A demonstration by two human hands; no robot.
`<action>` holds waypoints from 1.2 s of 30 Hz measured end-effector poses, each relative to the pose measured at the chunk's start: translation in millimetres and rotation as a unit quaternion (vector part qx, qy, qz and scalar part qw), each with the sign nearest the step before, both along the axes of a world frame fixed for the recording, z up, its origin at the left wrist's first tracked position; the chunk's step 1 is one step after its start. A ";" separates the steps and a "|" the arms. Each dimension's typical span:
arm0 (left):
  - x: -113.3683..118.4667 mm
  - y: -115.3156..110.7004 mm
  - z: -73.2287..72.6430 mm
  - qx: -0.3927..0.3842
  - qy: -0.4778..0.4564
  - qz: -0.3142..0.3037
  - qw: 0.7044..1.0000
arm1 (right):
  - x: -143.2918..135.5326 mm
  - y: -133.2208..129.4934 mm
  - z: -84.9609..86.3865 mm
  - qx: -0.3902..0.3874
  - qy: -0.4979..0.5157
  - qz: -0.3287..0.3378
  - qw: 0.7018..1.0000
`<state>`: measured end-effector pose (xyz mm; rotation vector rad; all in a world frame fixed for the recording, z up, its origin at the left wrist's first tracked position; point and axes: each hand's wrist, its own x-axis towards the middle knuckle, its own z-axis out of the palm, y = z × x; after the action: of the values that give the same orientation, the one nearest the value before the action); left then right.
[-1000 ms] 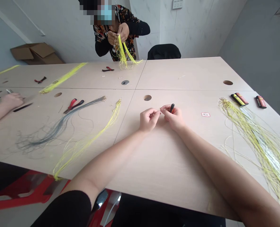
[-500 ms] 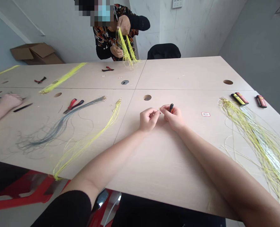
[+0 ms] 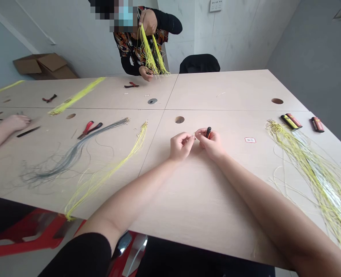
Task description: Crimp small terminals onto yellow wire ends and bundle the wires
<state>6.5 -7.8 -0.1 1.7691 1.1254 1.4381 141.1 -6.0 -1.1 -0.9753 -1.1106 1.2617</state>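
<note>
My left hand point(image 3: 181, 147) rests on the table with thumb and forefinger pinched. Against its fingertips, my right hand point(image 3: 213, 144) pinches too, and a tiny yellowish piece shows where they meet, too small to name. A slim black-and-orange pen-like tool point(image 3: 208, 132) stands up out of my right hand, gripped among its fingers. To the left lies a bundle of yellow cords point(image 3: 124, 157) with small metal ends. Over on the right spreads a larger bundle of yellow and white cords point(image 3: 308, 165).
Left of me lie a bundle of grey cords point(image 3: 75, 150) and red-and-black pliers point(image 3: 88, 130). A small label point(image 3: 250, 140) and battery-like packs point(image 3: 291, 120) are on the right. Across the table a person holds yellow cords point(image 3: 151, 55). At far left is another person's hand point(image 3: 19, 122).
My hands stay in nearly the same place. Across the table, the person's lower hand has moved down to the cord ends, while the upper hand has risen slightly.
</note>
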 end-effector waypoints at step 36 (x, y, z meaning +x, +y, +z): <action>-2.7 -10.1 5.3 0.260 0.120 -0.085 0.954 | -3.2 2.3 0.8 0.000 -0.064 -0.037 0.997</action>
<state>3.8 -17.9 5.2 2.3944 0.7137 1.5350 137.9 -3.8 -0.3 -1.1005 -1.1628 1.1531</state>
